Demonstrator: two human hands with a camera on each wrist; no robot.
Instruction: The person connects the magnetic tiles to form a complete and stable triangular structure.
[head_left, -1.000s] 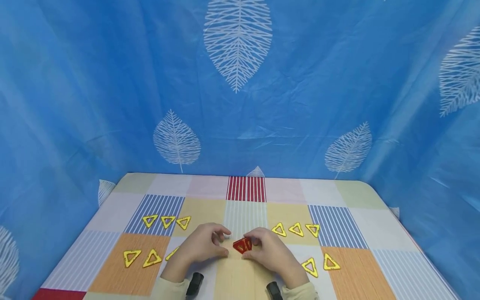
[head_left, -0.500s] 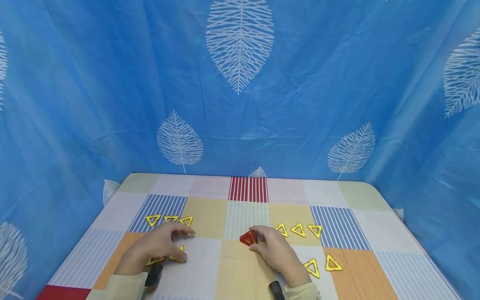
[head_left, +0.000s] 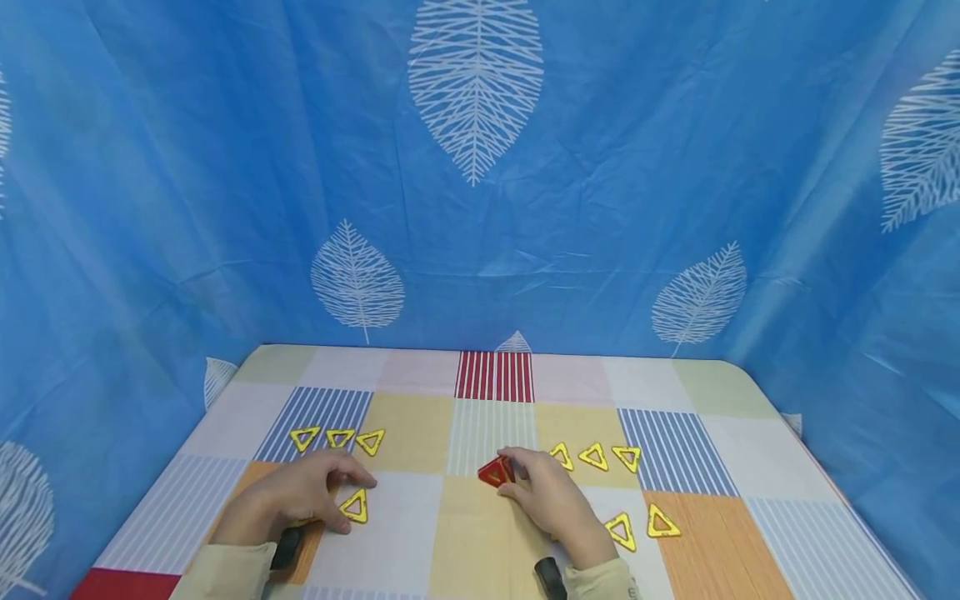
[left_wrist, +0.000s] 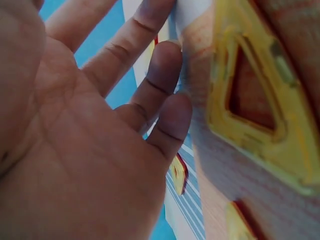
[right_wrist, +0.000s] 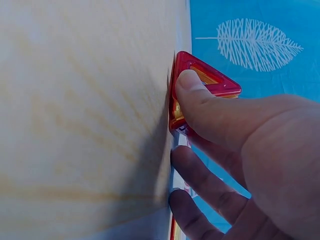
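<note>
In the head view my right hand [head_left: 549, 496] pinches a small folded piece of red triangular magnetic tiles [head_left: 492, 474] near the table's middle. Its thumb presses on one red-framed tile [right_wrist: 225, 89] in the right wrist view, the piece standing at the cloth. My left hand [head_left: 296, 492] hovers low over the left side, fingers loosely bent, nothing in its grasp. Just right of its thumb lies a yellow triangular magnetic tile [head_left: 363, 508]. From the left wrist, the bare palm shows beside a yellow tile [left_wrist: 250, 142] on the cloth. Another tile is mostly hidden under the left hand.
Three yellow triangular tiles [head_left: 339, 445] form a row behind the left hand. Three more [head_left: 603, 462] lie beyond the right hand, with others [head_left: 672, 531] nearer on the right. A blue leaf-print curtain [head_left: 585, 167] surrounds the patchwork tablecloth [head_left: 405, 533].
The left hand has moved from beside the right hand in the middle to the tiles on the left. The right hand, still holding the red piece, has shifted slightly right and away.
</note>
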